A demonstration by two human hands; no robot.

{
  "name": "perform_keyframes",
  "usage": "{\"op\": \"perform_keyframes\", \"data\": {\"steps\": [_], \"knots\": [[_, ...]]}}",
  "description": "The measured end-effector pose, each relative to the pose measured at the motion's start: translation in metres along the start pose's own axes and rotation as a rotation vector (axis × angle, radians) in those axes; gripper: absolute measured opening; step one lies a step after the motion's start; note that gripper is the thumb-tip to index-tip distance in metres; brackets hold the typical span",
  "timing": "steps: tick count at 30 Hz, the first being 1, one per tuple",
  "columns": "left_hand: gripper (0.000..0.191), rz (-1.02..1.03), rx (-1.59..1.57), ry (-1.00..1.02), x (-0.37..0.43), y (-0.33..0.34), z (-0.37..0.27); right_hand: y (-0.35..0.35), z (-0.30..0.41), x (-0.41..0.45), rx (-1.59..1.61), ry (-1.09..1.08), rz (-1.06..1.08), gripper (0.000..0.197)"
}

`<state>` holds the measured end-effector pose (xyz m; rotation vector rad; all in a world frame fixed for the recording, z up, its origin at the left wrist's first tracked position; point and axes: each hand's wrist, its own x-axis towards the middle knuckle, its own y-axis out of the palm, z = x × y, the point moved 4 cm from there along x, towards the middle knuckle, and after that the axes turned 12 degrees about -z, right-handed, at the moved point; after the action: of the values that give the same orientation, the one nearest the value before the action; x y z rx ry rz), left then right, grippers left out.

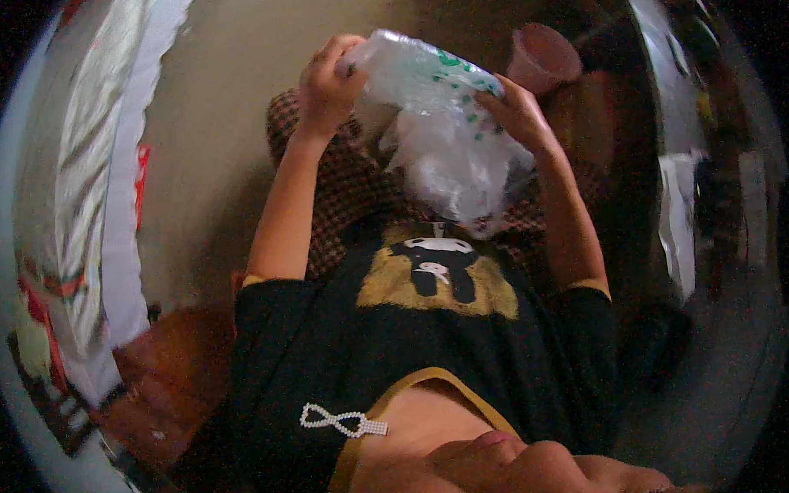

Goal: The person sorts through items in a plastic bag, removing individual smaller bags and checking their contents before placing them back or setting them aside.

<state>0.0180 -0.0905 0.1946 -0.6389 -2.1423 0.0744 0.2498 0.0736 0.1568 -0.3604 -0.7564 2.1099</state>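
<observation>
My left hand pinches the upper left corner of a clear plastic bag with green print. At the bag's other upper corner, my right hand grips the edge between thumb and fingers. The top edge runs stretched between both hands, while the crumpled lower part hangs down over my lap. Whether anything is inside the bag, I cannot tell. Under it are checked brown trousers, partly hidden by the plastic.
A pinkish bin or basket stands on the floor beyond my right hand. White sheeting runs down the left side. A reddish-brown surface is at lower left. Pale, shiny sheet material is at the right.
</observation>
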Motion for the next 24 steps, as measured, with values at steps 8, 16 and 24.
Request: {"op": "perform_keyframes", "data": {"steps": [8, 16, 24], "knots": [[0.044, 0.546, -0.15, 0.461, -0.069, 0.072, -0.113, -0.006, -0.041, -0.041, 1.556, 0.039, -0.01, 0.048], [0.049, 0.802, -0.298, 0.622, -0.084, 0.104, -0.182, -0.076, -0.005, -0.164, 1.116, -0.183, -0.261, 0.086], [0.041, 1.323, -0.752, -0.751, -0.128, 0.143, -0.188, -0.073, 0.009, -0.223, 1.193, -0.104, -0.396, 0.081]]}}
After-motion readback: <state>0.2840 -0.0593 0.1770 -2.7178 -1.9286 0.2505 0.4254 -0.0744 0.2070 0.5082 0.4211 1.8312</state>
